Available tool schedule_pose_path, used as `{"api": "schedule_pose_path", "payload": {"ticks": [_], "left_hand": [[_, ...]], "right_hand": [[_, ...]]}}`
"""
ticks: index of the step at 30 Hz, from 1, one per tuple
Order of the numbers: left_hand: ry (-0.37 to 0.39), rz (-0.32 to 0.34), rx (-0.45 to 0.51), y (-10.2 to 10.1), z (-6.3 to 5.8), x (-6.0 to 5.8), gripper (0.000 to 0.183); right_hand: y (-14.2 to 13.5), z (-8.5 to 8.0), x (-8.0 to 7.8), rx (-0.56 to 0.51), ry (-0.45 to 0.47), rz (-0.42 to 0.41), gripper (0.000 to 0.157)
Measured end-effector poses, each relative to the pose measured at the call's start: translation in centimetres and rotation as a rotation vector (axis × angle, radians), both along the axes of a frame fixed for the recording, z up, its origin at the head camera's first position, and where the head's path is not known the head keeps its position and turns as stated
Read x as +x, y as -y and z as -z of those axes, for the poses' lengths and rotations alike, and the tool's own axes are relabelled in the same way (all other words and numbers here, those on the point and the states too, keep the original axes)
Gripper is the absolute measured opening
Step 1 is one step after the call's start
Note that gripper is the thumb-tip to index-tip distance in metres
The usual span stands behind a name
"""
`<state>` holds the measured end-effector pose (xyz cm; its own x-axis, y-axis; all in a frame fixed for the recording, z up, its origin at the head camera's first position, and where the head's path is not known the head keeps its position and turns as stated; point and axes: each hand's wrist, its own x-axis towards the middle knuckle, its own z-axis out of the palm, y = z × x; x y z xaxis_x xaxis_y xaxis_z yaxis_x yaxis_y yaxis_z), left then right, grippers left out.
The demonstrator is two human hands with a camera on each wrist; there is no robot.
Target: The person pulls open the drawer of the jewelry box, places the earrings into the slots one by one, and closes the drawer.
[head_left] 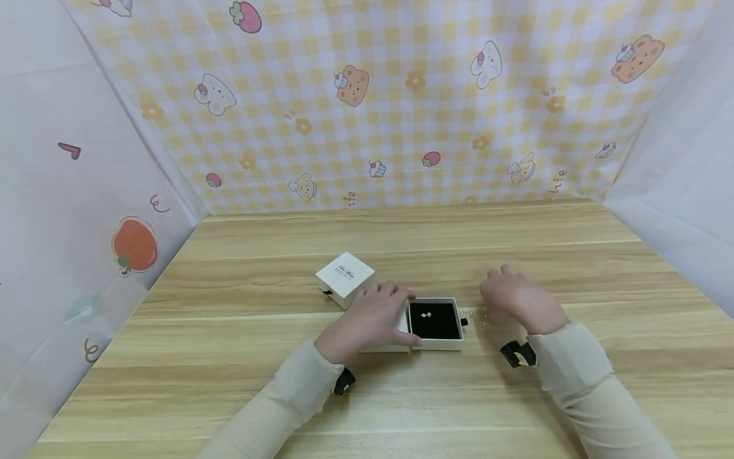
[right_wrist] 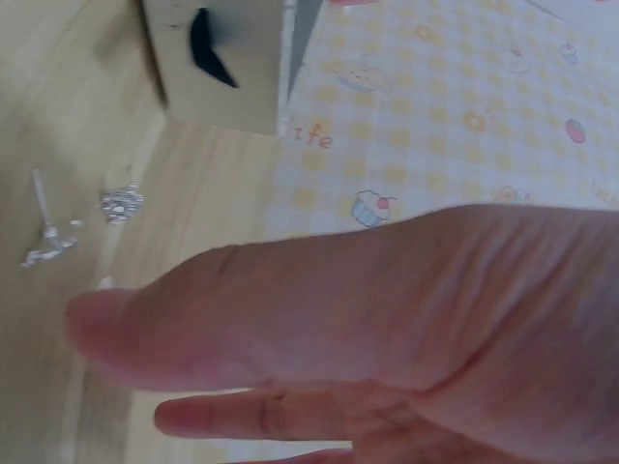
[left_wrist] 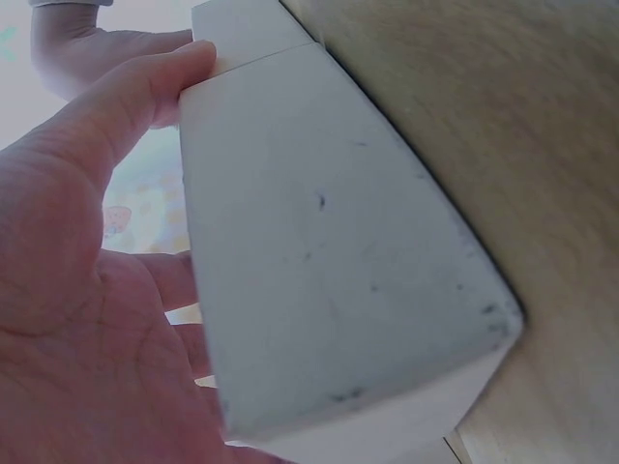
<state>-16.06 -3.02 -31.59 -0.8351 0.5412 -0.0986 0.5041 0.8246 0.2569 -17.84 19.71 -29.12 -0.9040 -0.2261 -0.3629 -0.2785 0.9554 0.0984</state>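
Note:
A white drawer-style jewelry box (head_left: 384, 349) lies on the table, its drawer (head_left: 436, 345) slid out to the right. Black padding lines the drawer, and a small sparkling earring piece (head_left: 426, 315) sits on it. My left hand (head_left: 369, 322) grips the box's outer sleeve, thumb at the near side and fingers over the far side; the left wrist view shows the scuffed white side (left_wrist: 319, 213). Just right of the drawer, small stud earrings (right_wrist: 121, 203) lie loose on the wood. Beside them hovers my right hand (head_left: 522, 303), fingers loosely extended, with nothing visible in its grasp.
Behind the left hand stands a second white box (head_left: 345, 275) with dark lettering and a black tab. A black ribbon pull (head_left: 464, 322) sticks out of the drawer's right end. A yellow checked cloth (head_left: 390, 127) hangs at the back of the wooden table (head_left: 229, 357).

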Motion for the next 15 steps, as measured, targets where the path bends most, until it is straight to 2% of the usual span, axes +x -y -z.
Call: {"api": "schedule_pose_path", "payload": {"ticks": [3,6,10,15], "left_hand": [[-0.003,0.001,-0.001,0.02,-0.01,0.0,0.078],[-0.005,0.0,-0.006,0.01,0.01,-0.04,0.078],[-0.008,0.001,-0.009,0.04,-0.02,-0.02,0.078],[0.006,-0.004,0.014,0.15,-0.22,0.08,0.081]], "right_hand": [[0.05,-0.3,-0.01,-0.044,-0.044,-0.022,0.005],[0.16,-0.66,0.08,-0.108,-0.094,-0.062,0.01],[0.35,-0.97,0.31,-0.185,-0.162,-0.126,0.009],[0.66,-1.02,0.55,-0.242,-0.278,-0.227,0.009]]}}
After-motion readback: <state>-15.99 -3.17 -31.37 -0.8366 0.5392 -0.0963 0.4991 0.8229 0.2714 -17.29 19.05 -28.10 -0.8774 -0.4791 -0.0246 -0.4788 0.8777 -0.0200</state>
